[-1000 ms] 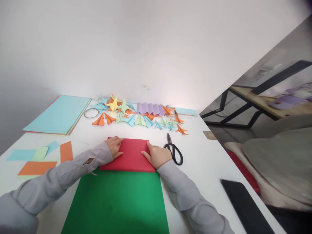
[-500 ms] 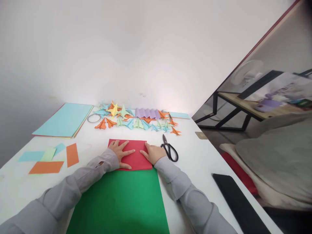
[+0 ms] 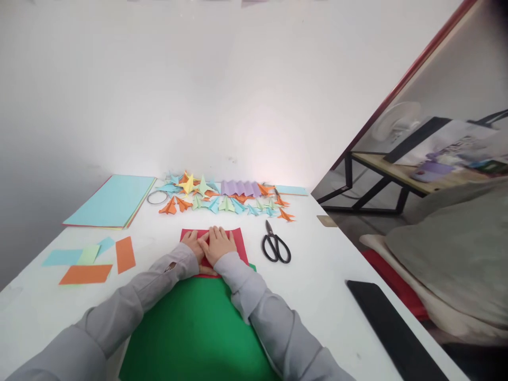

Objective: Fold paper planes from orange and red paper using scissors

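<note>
A sheet of red paper (image 3: pixel 240 244) lies at the top end of a large green sheet (image 3: pixel 198 328). My left hand (image 3: pixel 195 247) rests on the red paper's left part, fingers spread and pressing it down. Close beside it, my right hand (image 3: pixel 219 245) lies flat on the middle of the red paper, its fingertips towards the far edge. The hands touch or overlap slightly. To the right of the red paper is a pair of black-handled scissors (image 3: pixel 275 243) on the white table.
Folded paper figures (image 3: pixel 226 203) and a pleated purple paper (image 3: pixel 240 188) line the wall. At left are stacked coloured sheets (image 3: pixel 111 201), a ring (image 3: pixel 157 197) and small paper rectangles (image 3: pixel 85 274). A black strip (image 3: pixel 392 328) lies along the right edge.
My right hand has moved left from the red paper's right edge to its middle, next to my left hand. The view has shifted slightly.
</note>
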The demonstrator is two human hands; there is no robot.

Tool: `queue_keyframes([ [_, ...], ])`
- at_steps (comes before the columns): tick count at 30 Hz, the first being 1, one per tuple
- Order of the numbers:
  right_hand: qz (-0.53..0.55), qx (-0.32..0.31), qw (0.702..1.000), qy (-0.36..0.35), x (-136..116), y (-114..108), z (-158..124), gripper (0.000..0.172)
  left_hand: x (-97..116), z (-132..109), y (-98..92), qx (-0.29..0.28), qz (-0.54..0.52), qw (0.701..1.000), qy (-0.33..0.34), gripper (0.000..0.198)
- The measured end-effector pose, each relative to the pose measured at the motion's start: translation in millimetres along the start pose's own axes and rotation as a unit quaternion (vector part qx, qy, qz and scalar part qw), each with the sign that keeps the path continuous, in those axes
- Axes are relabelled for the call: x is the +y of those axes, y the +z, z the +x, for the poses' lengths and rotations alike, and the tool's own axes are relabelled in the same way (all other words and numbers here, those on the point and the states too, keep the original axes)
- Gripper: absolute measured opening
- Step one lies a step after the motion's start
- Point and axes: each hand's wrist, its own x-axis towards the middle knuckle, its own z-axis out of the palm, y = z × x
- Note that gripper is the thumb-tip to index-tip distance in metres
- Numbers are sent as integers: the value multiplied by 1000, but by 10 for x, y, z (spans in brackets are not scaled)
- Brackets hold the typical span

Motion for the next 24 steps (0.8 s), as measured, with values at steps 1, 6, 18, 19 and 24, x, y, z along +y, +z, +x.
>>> queue_keyframes([
  [1,21,-5,1000,13,10,87,6,68,5,1,-5,-5,0,1000,-2,95],
  [6,21,43,999,-2,162,268,-50,68,29,-27,-27,-11,4,1000,-9,79],
  [18,-53,25,998,37,455,164,-225,69,-31,-74,220,77,-2,995,-61,104],
  [19,-55,25,997,38,455,166,-226,69,-29,-77,230,74,-1,995,-68,104],
  [24,-58,37,997,40,438,180,-223,62,185,-97,336,84,13,996,-34,76],
])
